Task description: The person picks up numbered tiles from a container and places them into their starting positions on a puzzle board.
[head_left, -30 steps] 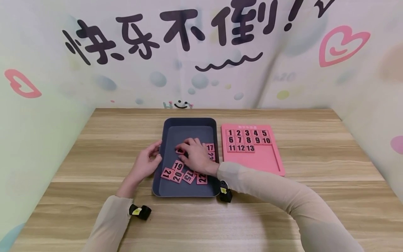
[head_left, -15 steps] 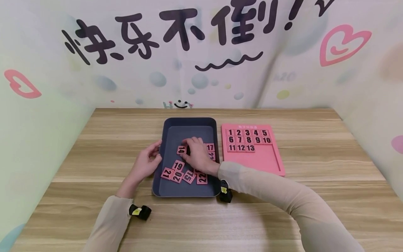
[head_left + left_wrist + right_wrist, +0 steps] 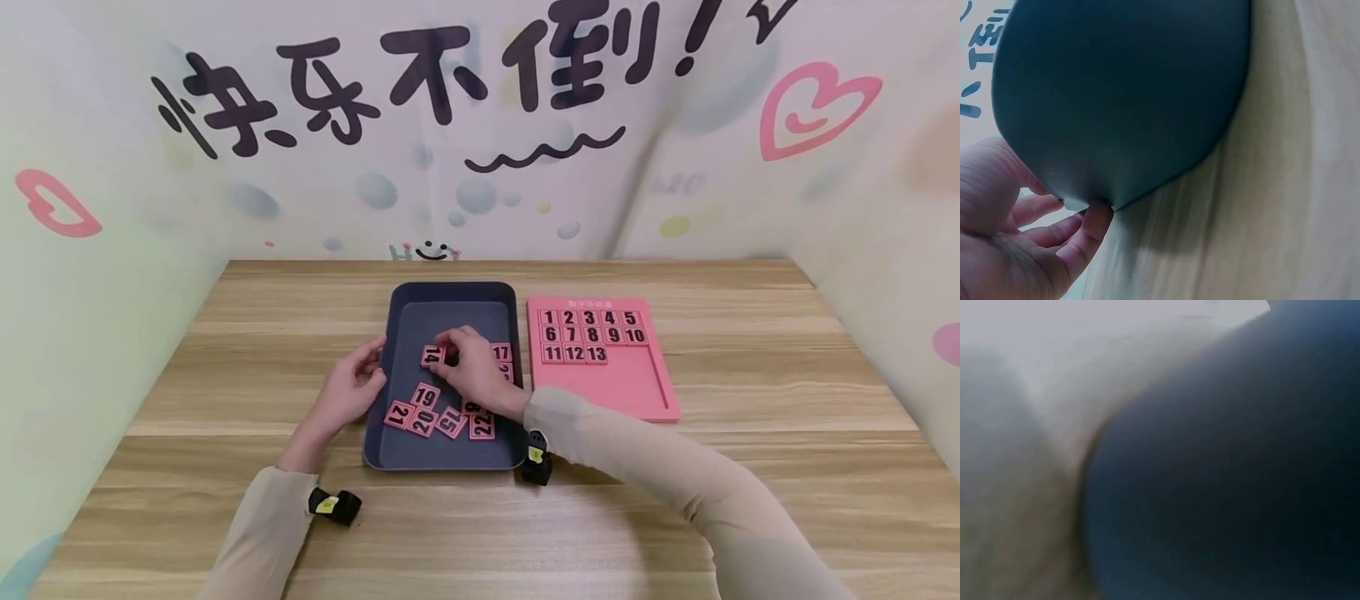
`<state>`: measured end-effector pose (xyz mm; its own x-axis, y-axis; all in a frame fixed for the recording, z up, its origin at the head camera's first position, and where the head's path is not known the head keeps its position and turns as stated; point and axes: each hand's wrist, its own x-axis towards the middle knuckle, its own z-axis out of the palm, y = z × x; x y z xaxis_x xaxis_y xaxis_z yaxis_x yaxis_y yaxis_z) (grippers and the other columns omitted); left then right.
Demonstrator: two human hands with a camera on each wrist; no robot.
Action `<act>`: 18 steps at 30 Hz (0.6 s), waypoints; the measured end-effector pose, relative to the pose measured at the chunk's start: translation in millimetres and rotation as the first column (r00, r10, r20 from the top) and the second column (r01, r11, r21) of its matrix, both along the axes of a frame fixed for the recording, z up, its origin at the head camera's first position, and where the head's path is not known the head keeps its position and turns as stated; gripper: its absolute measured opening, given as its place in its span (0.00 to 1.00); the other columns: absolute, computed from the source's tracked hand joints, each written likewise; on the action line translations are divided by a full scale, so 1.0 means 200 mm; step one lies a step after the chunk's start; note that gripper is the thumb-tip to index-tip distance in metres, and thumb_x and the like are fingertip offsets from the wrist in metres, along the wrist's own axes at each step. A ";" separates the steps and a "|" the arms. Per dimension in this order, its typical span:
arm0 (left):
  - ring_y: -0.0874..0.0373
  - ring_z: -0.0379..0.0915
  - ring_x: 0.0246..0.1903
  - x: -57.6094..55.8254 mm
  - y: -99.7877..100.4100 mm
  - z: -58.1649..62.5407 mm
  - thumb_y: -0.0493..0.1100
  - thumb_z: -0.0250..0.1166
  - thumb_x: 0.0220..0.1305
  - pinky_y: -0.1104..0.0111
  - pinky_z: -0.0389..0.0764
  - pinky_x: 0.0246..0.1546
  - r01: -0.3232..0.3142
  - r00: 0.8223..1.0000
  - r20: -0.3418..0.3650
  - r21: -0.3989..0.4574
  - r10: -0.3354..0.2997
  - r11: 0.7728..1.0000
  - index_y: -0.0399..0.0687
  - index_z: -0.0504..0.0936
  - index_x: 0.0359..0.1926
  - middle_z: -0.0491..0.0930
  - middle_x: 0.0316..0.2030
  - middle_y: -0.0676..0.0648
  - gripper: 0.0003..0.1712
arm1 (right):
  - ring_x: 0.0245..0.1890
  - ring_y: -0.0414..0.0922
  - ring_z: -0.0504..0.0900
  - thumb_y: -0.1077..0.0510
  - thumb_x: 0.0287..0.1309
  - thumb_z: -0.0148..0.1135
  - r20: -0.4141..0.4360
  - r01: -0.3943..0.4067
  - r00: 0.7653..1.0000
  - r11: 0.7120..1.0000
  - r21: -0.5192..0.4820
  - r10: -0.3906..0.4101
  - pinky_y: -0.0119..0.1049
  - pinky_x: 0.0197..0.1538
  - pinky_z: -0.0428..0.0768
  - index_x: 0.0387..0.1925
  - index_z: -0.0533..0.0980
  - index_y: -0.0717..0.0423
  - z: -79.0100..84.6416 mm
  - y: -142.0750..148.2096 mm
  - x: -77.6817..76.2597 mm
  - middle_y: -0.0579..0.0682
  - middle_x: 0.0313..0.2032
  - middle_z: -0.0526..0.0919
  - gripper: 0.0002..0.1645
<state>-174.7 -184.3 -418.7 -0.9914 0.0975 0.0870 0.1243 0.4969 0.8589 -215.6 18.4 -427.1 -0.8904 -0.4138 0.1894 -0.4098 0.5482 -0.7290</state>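
In the head view my right hand is over the dark blue tray, its thumb and fingers pinching the right part of a pink number tile marked 14. My left hand holds the tray's left wall; in the left wrist view its bent fingers are at the tray's edge. Other pink tiles lie loose in the tray, among them 19, 21, 20, 15 and 22. My right hand and wrist partly hide the tiles on the right. The right wrist view is blurred.
Right of the tray lies a pink puzzle board, with tiles 1 to 13 set in rows from its top left. My right forearm reaches across its lower left corner. A wood-grain table bears everything, with a printed wall behind.
My right hand's fingers, which covered most of tile 14, have drawn back to its right side, so its number shows. My left hand stays at the tray wall.
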 end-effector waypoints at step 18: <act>0.39 0.71 0.47 0.00 0.00 -0.02 0.26 0.53 0.58 0.82 0.71 0.33 -0.004 1.000 0.010 0.005 0.004 1.000 0.26 0.64 0.62 0.72 0.51 0.26 0.29 | 0.37 0.48 0.77 0.63 0.47 0.70 -0.056 -0.032 0.998 0.997 -0.073 0.028 0.39 0.42 0.78 0.42 0.79 0.63 0.17 0.20 0.08 0.54 0.37 0.78 0.17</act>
<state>-175.2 -185.0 -422.8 -0.9927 0.0929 0.0774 0.1134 0.4929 0.8626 -200.6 57.5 -392.6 -0.8653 -0.4233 0.2686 -0.4657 0.4804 -0.7432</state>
